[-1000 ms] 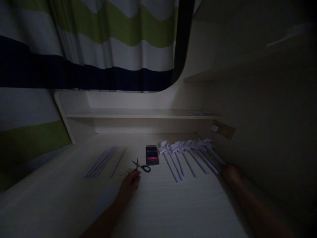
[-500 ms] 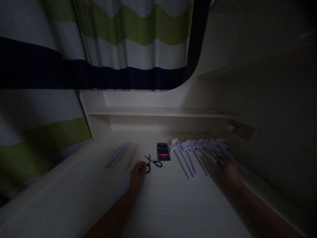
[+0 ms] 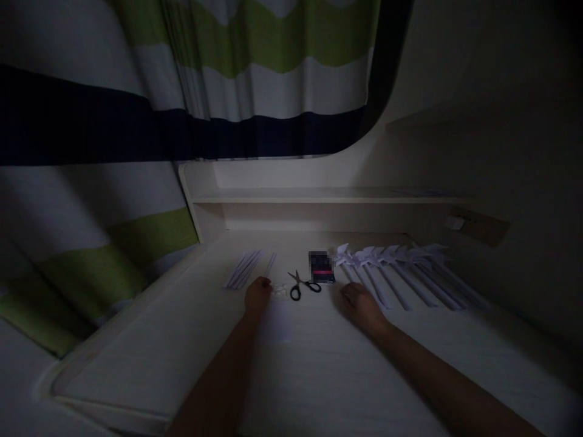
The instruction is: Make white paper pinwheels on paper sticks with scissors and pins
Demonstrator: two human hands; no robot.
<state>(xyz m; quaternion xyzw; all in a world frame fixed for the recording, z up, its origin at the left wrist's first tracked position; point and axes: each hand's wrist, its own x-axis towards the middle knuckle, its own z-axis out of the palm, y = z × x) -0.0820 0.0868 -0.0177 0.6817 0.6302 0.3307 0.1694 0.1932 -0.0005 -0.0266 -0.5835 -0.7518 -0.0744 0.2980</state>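
My left hand (image 3: 257, 295) is over the desk, its fingertips closed together beside a small clear packet (image 3: 279, 291); what they grip, if anything, is too small and dim to make out. A pale square sheet (image 3: 275, 323) lies just below it. Black-handled scissors (image 3: 298, 284) rest with blades parted between the hands. My right hand (image 3: 362, 306) hovers near the row of white paper pinwheels (image 3: 396, 279), fingers loosely bent, thumb apart, with nothing visible in them. Several thin paper sticks (image 3: 243, 269) lie beyond my left hand, with one stick (image 3: 271, 263) apart from them.
A phone (image 3: 321, 267), blurred out, lies behind the scissors. A low shelf (image 3: 296, 199) runs along the back, with flat papers (image 3: 419, 192) at its right. A striped curtain (image 3: 273, 91) hangs behind and to the left. A wall socket (image 3: 478, 226) is at the right.
My right hand has left the rightmost pinwheels and come in toward the middle. My left hand has moved off the scissors' handle, uncovering the packet and sheet. The view has shifted left.
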